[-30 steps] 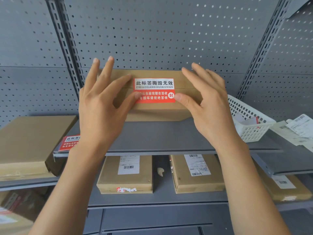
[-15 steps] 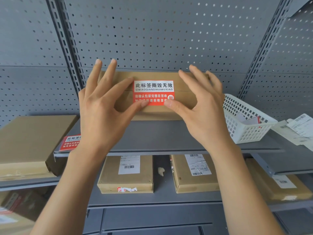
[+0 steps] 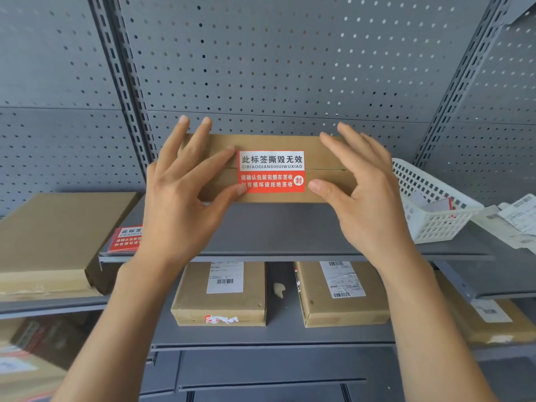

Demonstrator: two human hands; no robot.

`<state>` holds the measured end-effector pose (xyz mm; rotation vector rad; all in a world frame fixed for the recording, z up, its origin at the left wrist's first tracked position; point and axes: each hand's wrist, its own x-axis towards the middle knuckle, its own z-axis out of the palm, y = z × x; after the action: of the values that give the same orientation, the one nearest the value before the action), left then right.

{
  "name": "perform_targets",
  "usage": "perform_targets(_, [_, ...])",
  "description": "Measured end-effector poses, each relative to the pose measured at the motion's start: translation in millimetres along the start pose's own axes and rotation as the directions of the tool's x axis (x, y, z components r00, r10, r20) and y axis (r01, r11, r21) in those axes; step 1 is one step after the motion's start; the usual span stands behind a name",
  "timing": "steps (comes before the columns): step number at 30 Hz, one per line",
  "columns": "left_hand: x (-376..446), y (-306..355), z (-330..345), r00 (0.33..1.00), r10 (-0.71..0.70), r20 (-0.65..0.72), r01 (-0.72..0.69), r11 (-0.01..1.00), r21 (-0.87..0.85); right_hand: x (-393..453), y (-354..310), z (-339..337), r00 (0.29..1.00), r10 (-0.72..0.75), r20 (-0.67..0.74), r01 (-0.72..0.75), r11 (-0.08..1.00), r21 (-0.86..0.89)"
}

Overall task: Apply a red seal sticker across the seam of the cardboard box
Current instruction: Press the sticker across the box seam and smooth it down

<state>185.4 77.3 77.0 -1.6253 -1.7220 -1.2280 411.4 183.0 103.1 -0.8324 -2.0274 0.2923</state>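
A flat brown cardboard box (image 3: 324, 152) stands on the grey shelf (image 3: 275, 227), its front face towards me. A red and white seal sticker (image 3: 271, 171) lies across the horizontal seam of that face. My left hand (image 3: 179, 195) rests on the box's left part, fingers spread, thumb tip touching the sticker's lower left corner. My right hand (image 3: 365, 195) is at the box's right part, fingers spread, thumb tip just right of the sticker's lower right corner. Neither hand holds anything.
A stack of spare red seal stickers (image 3: 124, 239) lies at the shelf's left end. A white mesh basket (image 3: 429, 210) sits to the right, papers (image 3: 513, 219) beyond it. Another box (image 3: 52, 236) is at the left. Labelled boxes (image 3: 220, 294) fill the lower shelf.
My right thumb has slid off the sticker's lower right corner to the right, uncovering the round mark. My left thumb stays at the lower left corner.
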Motion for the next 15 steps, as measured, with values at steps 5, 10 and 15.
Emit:
perform_targets(5, [-14,-1,8,0.999,-0.032,0.021,0.033,0.999,-0.024,-12,4,12,1.000,0.005,-0.007,-0.006,0.998,-0.070])
perform_targets(10, [-31,-7,15,0.998,-0.035,0.051,0.036,0.999,-0.023,-27,12,25,1.000,0.014,-0.010,-0.015,0.994,-0.104])
perform_targets(15, [-50,-16,22,0.997,-0.033,0.073,0.036,0.999,-0.034,-40,17,37,1.000,0.014,-0.016,-0.015,0.992,-0.127])
